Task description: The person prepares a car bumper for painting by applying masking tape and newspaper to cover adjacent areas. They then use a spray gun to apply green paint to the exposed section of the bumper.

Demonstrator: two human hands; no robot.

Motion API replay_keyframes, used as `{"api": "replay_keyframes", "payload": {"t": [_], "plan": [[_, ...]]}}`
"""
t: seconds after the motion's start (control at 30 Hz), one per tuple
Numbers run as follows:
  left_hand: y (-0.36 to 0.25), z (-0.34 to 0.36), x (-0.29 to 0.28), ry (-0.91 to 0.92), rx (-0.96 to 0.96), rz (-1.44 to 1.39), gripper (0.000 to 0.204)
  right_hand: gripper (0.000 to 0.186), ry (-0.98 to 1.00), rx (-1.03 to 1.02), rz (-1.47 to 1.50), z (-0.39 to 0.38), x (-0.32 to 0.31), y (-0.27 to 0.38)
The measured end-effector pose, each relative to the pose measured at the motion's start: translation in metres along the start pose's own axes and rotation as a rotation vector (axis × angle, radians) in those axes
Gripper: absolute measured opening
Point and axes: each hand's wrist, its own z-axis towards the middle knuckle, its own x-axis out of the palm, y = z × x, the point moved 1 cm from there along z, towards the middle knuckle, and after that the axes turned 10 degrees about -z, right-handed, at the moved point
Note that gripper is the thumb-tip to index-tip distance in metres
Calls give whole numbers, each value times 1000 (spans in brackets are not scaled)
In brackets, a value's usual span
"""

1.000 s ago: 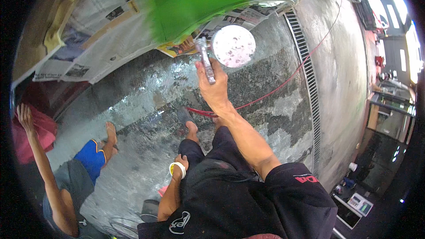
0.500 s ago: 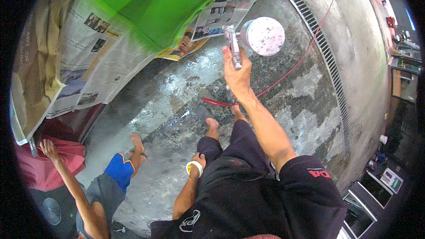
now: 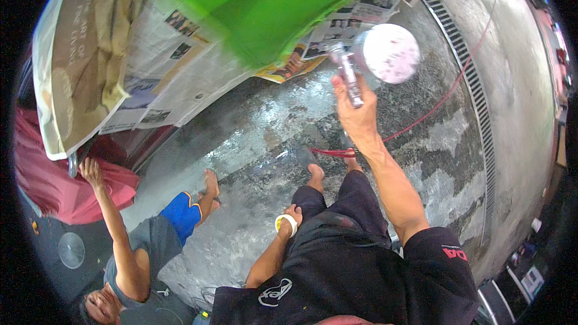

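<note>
My right hand (image 3: pixel 358 111) is closed round the handle of a silver spray gun (image 3: pixel 347 75). A round cup (image 3: pixel 391 54) with a white, pink-spotted lid is fixed to the gun. From below the handle a red air hose (image 3: pixel 415 123) curves off to the upper right. Beyond the gun is a bright green painted panel (image 3: pixel 259 18), its edge masked with newspaper (image 3: pixel 174 54). My left hand (image 3: pixel 293 212) rests against my thigh with curled fingers, and a roll of pale masking tape (image 3: pixel 286 224) encircles that wrist.
A co-worker (image 3: pixel 141 253) in a grey top and blue shorts is at the lower left, one hand near a red cloth (image 3: pixel 90 186). Brown masking paper (image 3: pixel 84 54) hangs above it. A drain grate (image 3: pixel 463 42) crosses the wet concrete floor (image 3: pixel 241 120) at right.
The whole view has swung left, so panel, floor and hands sit farther right in it. The co-worker's head has come into view. My right hand still holds the spray gun near the panel edge.
</note>
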Motion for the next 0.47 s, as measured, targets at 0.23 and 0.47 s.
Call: {"api": "replay_keyframes", "payload": {"t": [0.23,0.47], "plan": [[-11,-2,-3,-19,10,-89,51,29,61,-203,-62,-2,28,36],[4,6,23,-90,28,-254,49,17,135,-630,-343,-18,68,33]]}}
